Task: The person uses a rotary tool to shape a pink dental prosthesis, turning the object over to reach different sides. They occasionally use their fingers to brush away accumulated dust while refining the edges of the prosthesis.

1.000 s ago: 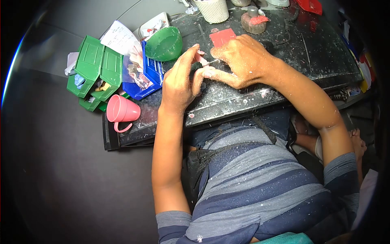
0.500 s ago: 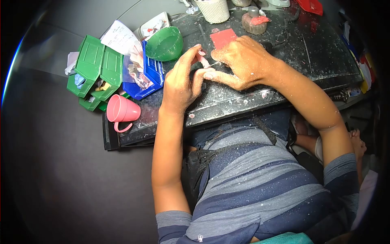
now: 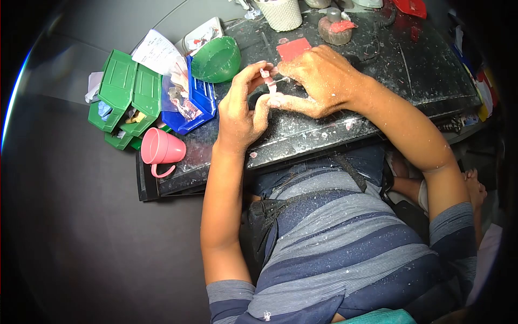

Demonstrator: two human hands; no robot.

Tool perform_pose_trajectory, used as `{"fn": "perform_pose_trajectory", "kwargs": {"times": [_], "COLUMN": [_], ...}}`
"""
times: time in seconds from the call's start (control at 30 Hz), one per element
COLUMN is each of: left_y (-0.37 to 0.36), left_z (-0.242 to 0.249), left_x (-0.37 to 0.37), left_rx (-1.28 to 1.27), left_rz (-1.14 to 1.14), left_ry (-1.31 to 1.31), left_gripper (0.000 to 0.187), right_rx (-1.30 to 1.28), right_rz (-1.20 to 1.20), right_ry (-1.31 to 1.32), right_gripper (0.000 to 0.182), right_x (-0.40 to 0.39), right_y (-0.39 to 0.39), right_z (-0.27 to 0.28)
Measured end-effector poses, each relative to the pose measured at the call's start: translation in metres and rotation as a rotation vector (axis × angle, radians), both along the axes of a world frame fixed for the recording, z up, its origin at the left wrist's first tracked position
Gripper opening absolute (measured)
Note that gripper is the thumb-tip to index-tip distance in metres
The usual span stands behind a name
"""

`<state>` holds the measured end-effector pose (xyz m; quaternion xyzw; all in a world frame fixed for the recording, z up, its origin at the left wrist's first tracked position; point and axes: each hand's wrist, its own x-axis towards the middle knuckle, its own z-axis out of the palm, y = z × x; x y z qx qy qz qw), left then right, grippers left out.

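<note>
My left hand (image 3: 242, 108) is closed at the fingertips around a small pink piece (image 3: 268, 81), too small to identify for certain. My right hand (image 3: 319, 81) meets it from the right, its fingers curled round a thin tool; only the slim metallic tip (image 3: 281, 79) shows, touching or very near the piece. The thumbs are close together below it. Pale dust covers both hands. Just behind the right hand lies a flat red sheet (image 3: 294, 48) on the black worktable (image 3: 324, 127).
Left of my hands stand a green bowl (image 3: 217, 60), a blue bin (image 3: 200, 108), stacked green bins (image 3: 120, 81) and a pink mug (image 3: 163, 147) near the table edge. A white woven basket (image 3: 280, 15) and a round brownish object (image 3: 335, 31) stand behind. Another person's hand (image 3: 475, 186) shows at right.
The pink piece has turned more upright between my fingers, and my left fingertips have shifted slightly. The right hand keeps its tool at the piece; the whole view has shifted a little.
</note>
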<state>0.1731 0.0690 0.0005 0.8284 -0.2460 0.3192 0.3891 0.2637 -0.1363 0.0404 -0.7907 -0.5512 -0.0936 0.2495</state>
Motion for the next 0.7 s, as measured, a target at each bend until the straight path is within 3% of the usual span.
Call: {"fn": "perform_pose_trajectory", "kwargs": {"times": [0.7], "left_y": [0.0026], "left_z": [-0.0021], "left_x": [0.0011], "left_rx": [-0.01], "left_rz": [0.024], "left_ry": [0.037], "left_gripper": [0.048], "right_rx": [0.01], "right_rz": [0.003], "right_ry": [-0.041], "right_gripper": [0.067], "right_x": [-0.0012], "right_y": [-0.0008], "right_z": [0.0021]}}
